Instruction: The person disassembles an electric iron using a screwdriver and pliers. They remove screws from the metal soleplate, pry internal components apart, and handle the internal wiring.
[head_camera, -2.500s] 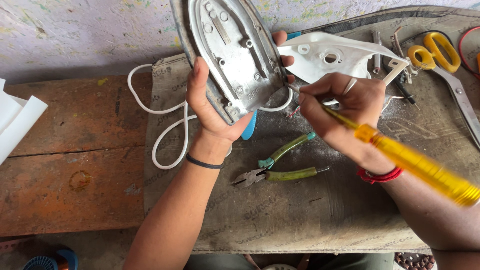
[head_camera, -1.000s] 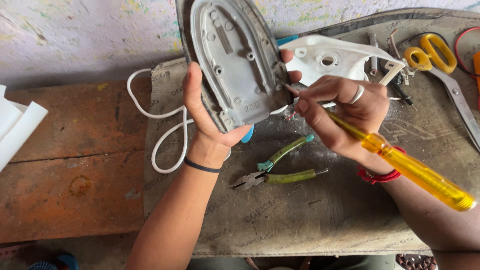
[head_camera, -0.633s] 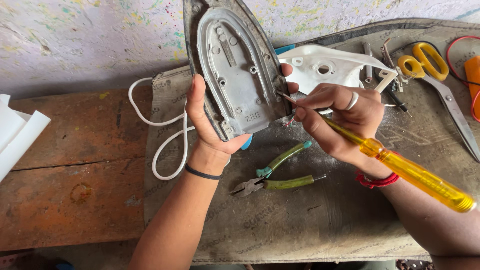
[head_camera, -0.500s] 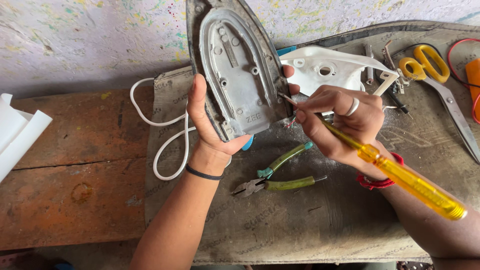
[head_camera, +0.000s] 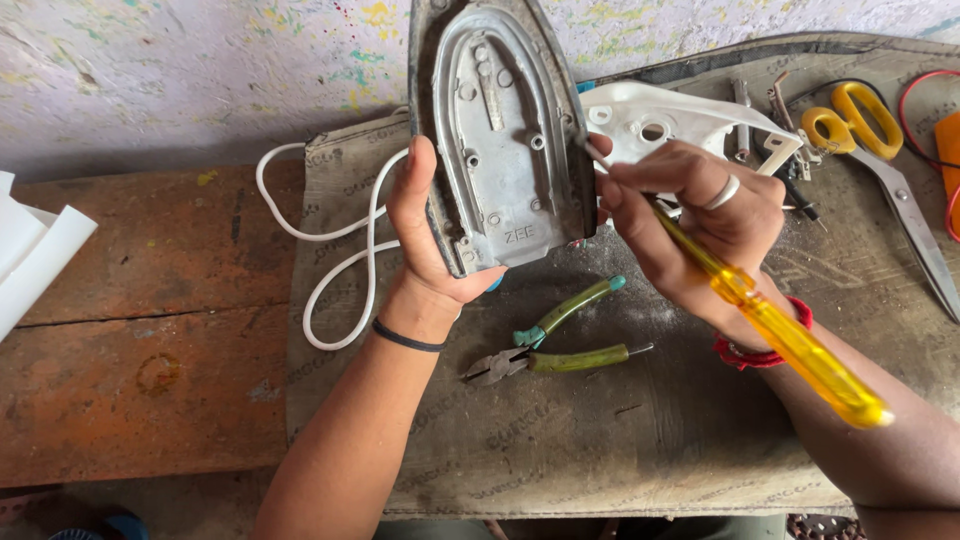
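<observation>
The left hand (head_camera: 425, 235) grips the grey metal iron base (head_camera: 505, 135), holding it upright above the table (head_camera: 150, 330). The right hand (head_camera: 695, 225) pinches a yellow-handled screwdriver (head_camera: 775, 330), its tip at the base's right edge. Green-handled pliers (head_camera: 555, 340) lie just below on the cloth mat (head_camera: 600, 440); a white cord (head_camera: 335, 260) and yellow-handled scissors (head_camera: 880, 150) lie farther out.

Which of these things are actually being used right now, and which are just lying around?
In use: metal iron base, held by the left hand; yellow-handled screwdriver, held by the right hand.

Lying about: green-handled pliers, yellow-handled scissors, white plastic cover, white cord.
</observation>
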